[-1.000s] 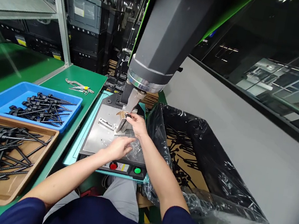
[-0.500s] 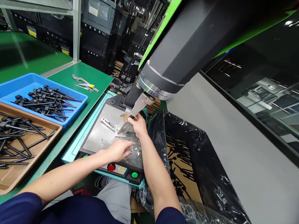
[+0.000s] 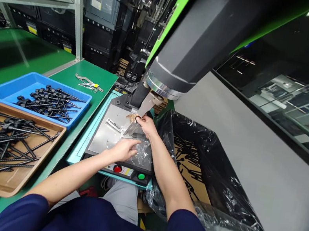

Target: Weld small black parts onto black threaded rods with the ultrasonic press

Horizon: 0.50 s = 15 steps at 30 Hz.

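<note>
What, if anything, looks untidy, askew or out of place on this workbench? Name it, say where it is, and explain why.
Nothing looks damaged or spilled. The black rods lie criss-crossed in the brown tray and the blue tray, but all inside the rims. The left hand rests on the metal plate; the right hand works at the fixture under the press head.

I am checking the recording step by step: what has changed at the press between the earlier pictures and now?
Very little changed. The right hand stays at the small part under the press horn, fingers pinched there. The left hand stays on the metal plate, by the clear plastic. Nothing was picked up or let go. The blue tray and brown tray of black pins are unchanged; only the camera shifted.
</note>
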Each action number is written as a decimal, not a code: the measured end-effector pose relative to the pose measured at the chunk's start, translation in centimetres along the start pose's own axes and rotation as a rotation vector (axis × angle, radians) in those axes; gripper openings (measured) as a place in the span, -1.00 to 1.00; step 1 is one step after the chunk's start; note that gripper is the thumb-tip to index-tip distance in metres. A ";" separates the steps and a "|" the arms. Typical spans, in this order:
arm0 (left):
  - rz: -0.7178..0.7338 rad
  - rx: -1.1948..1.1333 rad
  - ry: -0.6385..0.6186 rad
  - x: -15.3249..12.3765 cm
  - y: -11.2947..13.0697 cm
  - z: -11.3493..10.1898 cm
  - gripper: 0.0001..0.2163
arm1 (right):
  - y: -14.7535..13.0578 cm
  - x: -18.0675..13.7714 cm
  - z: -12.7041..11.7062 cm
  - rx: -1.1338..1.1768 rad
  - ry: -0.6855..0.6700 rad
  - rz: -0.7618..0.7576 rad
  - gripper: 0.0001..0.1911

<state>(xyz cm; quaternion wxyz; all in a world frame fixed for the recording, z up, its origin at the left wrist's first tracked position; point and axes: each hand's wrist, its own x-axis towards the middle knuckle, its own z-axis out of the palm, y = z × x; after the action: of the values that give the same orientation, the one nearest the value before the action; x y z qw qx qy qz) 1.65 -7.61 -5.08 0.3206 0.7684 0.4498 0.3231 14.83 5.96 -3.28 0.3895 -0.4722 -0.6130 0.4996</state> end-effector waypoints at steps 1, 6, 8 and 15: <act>-0.017 -0.042 0.010 0.0 0.0 -0.4 -0.59 | 0.1 -0.2 -0.5 -0.009 -0.014 0.009 -0.49; -0.106 -0.310 0.084 1.2 -1.1 -3.3 -0.59 | 1.3 -2.5 -5.3 -0.008 -0.163 0.052 -0.38; -0.138 -0.401 0.095 2.2 -1.6 -4.6 -0.57 | 1.9 -3.3 -7.0 -0.043 -0.276 0.028 -0.35; -0.176 -0.727 0.053 4.1 -1.7 -7.2 -0.39 | 3.2 -1.1 -7.7 -0.181 -0.199 -0.110 -0.41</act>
<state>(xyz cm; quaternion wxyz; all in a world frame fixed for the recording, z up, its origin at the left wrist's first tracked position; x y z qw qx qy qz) -3.26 -1.80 -1.33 0.5873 0.5541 0.3781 0.4529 23.01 6.96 -4.95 0.3095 -0.4191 -0.7161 0.4646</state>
